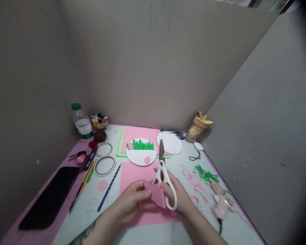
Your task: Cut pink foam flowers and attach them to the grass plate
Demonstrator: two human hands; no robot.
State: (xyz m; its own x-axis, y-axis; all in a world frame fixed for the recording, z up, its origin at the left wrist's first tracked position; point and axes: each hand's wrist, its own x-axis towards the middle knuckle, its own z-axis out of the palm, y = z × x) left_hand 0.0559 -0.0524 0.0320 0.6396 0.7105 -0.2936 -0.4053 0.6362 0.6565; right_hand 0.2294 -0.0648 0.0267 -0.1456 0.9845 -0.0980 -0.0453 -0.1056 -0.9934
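Note:
My left hand pinches a small pink paper piece low in the middle of the desk. My right hand grips white-handled scissors, with its fingers through the loops and the closed blades pointing away from me. Both hands hover over a pink paper sheet. Just beyond it lies a white round plate bearing green paper grass and a pink petal. A second white disc lies to its right.
Left of the sheet lie a blue pencil, several more pencils, two metal rings, a dark phone and small scissors. A water bottle stands at the back left and a jar at the back right. Paper scraps and a glue gun lie right. Cardboard walls enclose the desk.

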